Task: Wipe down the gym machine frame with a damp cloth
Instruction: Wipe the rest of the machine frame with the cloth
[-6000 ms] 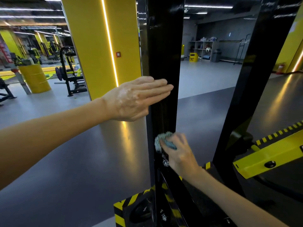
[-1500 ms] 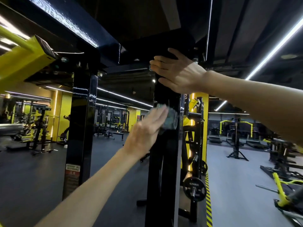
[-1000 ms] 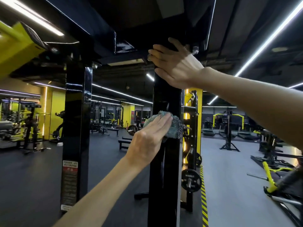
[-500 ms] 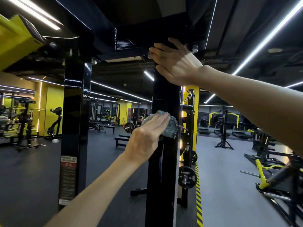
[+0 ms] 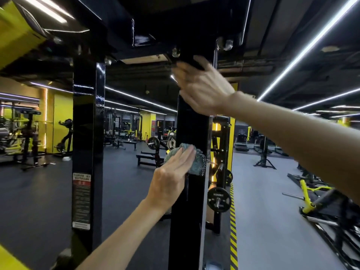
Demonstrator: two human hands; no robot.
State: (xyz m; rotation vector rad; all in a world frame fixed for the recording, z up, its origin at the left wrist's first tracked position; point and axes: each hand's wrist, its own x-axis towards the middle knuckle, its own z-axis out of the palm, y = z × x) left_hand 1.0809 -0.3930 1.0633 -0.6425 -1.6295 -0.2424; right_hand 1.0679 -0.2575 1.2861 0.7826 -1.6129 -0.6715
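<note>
Left hand (image 5: 171, 180): fingers straight and held together, palm flat, pressing the cloth against the post. It grips nothing.
Cloth (image 5: 197, 164): a small grey-blue wad, fuzzy and bunched, with a black-and-white chequered patch on its right edge. It shows above and to the right of the fingertips.
Cloth's place: on the front face of the nearer black post (image 5: 187, 221), about midway up the part in view, trapped between palm and metal.
Right hand (image 5: 204, 88): higher on the same post, just under the joint with the crossbeam (image 5: 155, 22). Its fingers are stretched out and lie against the metal, holding nothing; the fingertips are blurred.
Frame: glossy black square tubing with bright glints on the edges and bolt heads at the top joint.
Second upright (image 5: 87, 133): to the left, also black, carrying a printed warning label (image 5: 81, 199) too small to read.
Beyond the post: a loaded weight plate (image 5: 219, 199) just to its right, and a yellow-and-black hazard stripe (image 5: 233, 230) on the grey floor.
</note>
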